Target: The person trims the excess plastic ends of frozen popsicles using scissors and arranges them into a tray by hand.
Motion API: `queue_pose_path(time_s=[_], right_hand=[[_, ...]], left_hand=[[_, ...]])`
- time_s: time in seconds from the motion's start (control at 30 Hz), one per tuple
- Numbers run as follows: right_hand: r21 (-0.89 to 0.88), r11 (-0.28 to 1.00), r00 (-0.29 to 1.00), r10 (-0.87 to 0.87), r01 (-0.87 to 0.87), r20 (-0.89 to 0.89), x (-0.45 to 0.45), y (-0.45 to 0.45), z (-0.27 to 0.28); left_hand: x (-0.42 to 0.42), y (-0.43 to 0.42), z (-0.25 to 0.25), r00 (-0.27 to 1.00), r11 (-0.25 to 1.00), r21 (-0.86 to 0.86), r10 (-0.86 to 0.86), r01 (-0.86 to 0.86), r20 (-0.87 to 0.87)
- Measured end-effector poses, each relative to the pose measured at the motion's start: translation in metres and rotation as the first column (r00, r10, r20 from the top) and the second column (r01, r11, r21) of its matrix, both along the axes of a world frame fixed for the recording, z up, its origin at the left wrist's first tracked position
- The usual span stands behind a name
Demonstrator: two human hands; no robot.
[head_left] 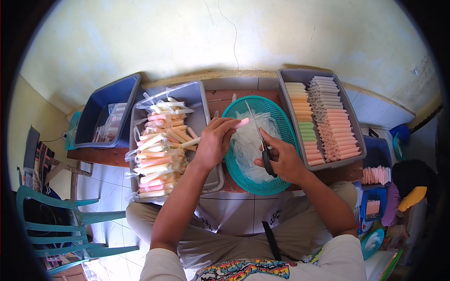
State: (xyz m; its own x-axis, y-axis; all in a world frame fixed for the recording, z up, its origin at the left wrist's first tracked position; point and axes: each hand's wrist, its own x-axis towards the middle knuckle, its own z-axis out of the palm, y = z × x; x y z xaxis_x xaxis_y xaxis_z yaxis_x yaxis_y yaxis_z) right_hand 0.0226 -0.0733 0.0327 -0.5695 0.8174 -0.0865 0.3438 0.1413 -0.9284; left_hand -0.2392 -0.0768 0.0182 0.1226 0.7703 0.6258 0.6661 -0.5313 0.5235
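My left hand (213,143) is closed on a pink ice pop (242,123) in a plastic sleeve, its end pointing right. My right hand (282,159) grips black-handled scissors (267,161), whose blades point up and away beside the tip of the ice pop. Whether the blades touch the plastic I cannot tell. Both hands are above a turquoise mesh basket (257,191) with clear plastic scraps (251,157) in it. Left of it, a grey tray (199,105) has a loose heap of pale yellow, orange and pink ice pops (157,154) with long plastic ends.
At right, a grey tray (282,91) bears neat rows of ice pops (340,126) in white, orange, green and pink. A dark blue bin (105,124) stands far left, near a teal plastic chair (61,227). More ice pops (375,175) lie in containers at lower right.
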Motion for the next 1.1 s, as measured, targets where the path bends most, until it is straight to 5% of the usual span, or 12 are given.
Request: queue_pose_path(time_s=[0.57, 0.77, 0.87, 0.93, 1.1], right_hand=[[0.119, 0.992, 0.999, 0.037, -0.036, -0.001, 0.004, 0.001, -0.012], [-0.115, 0.993, 0.992, -0.015, 0.0, -0.126, 0.003, 0.0, -0.008], [-0.067, 0.997, 0.999, -0.025, 0.022, -0.039, 0.002, 0.001, -0.004], [0.224, 0.973, 0.968, -0.01, -0.048, 0.252, 0.001, 0.001, -0.002], [0.341, 0.937, 0.934, -0.048, -0.081, 0.355, 0.0, -0.007, -0.024]], left_hand=[[0.001, -0.002, 0.005, 0.999, 1.0, 0.017, 0.001, -0.001, -0.033], [0.001, -0.003, 0.006, 1.0, 1.0, 0.004, -0.002, 0.002, -0.027], [0.001, -0.003, 0.005, 1.0, 1.0, 0.009, 0.004, -0.004, -0.012], [0.0, -0.002, 0.005, 1.0, 1.0, 0.003, 0.002, -0.002, -0.018], [0.001, -0.004, 0.007, 1.0, 1.0, 0.016, -0.003, 0.003, -0.007]])
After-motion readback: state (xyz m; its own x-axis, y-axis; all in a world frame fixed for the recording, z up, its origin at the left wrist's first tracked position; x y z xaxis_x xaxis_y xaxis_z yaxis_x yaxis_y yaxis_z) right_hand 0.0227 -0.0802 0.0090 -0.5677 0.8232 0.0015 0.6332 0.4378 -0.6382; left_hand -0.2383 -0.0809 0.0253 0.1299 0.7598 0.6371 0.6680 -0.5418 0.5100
